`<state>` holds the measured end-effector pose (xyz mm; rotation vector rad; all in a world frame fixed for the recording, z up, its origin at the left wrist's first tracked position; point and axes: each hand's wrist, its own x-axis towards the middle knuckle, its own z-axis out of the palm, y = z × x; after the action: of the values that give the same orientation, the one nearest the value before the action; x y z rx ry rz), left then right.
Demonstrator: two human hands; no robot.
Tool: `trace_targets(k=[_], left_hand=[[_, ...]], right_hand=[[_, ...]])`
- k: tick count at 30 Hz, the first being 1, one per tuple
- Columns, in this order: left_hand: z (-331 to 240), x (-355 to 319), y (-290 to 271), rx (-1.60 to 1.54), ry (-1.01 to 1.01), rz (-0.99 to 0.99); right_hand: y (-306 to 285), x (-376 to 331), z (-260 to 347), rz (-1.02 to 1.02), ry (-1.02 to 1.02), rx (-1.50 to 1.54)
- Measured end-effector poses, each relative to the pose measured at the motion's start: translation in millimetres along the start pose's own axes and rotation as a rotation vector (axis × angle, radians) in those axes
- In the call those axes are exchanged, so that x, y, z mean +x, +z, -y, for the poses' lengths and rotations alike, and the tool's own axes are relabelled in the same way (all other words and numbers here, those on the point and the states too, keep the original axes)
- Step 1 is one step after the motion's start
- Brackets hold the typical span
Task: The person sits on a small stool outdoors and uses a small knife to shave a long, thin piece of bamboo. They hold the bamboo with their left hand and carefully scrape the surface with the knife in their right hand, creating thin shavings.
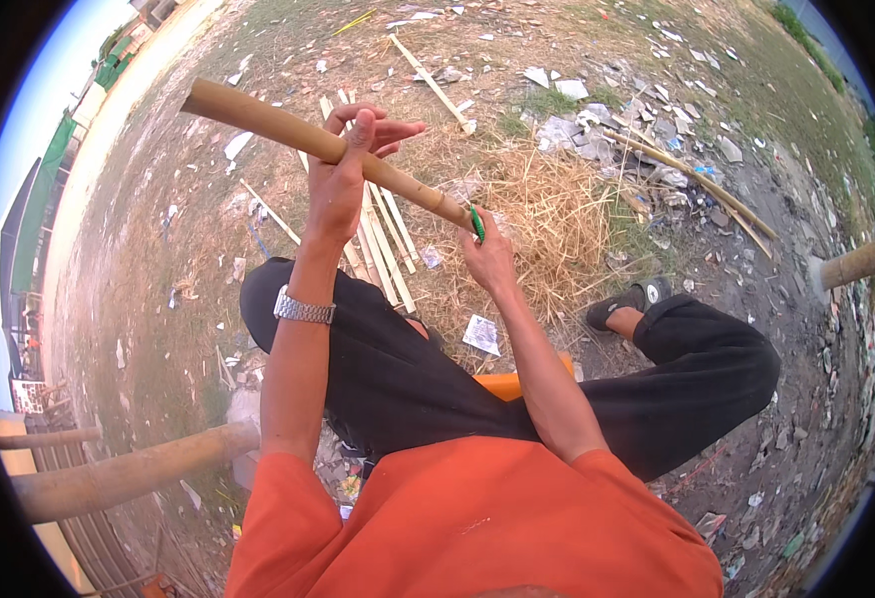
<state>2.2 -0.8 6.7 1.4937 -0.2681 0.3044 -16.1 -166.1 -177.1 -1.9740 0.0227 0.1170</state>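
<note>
A bamboo pole (258,122) slants in front of me, its far-left end raised and its other end by my right hand. My left hand (343,184) holds it in the crook of the thumb, with the fingers stretched out loosely. My right hand (490,257) is closed round a small green-handled tool (477,225) against the pole's near end; its blade or tip cannot be made out. Several split bamboo strips (383,244) lie on the ground beneath my left forearm.
A heap of straw-like shavings (547,224) lies between my feet, with a paper scrap (480,335) nearby. Scattered litter (587,130) and a longer bamboo piece (697,177) are at the far right. Thick bamboo posts (139,470) stand out at both sides. Something orange (502,386) shows beneath me.
</note>
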Motion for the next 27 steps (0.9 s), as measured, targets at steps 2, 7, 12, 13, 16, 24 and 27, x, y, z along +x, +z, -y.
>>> trace_targets(k=[2, 7, 12, 13, 16, 24, 27], left_hand=[[9.2, -0.8, 7.3, -0.099, 0.008, -0.107], [24.7, -14.3, -8.0, -0.292, 0.095, -0.282], [28.3, -7.5, 9.7, -0.345, 0.073, -0.064], [30.7, -8.0, 6.8, -0.369, 0.074, 0.010], [35.6, -8.4, 1.3, -0.359, 0.101, 0.111], [34.0, -5.3, 0.8, -0.333, 0.102, 0.013], [32.9, -6.8, 5.4, -0.363, 0.097, 0.063]], right_hand=[[-2.3, 1.9, -16.4, -0.110, 0.029, 0.063], [-21.8, -24.6, 4.2, 0.173, 0.034, -0.095], [-33.0, -51.5, 39.7, 0.153, 0.040, -0.119], [-30.3, -51.2, 41.5, 0.125, 0.043, -0.115], [-27.1, -46.4, 36.3, 0.105, 0.049, -0.113], [-18.4, -40.5, 29.7, 0.063, 0.036, -0.279], [-16.4, -39.5, 12.7, 0.072, 0.095, -0.273]])
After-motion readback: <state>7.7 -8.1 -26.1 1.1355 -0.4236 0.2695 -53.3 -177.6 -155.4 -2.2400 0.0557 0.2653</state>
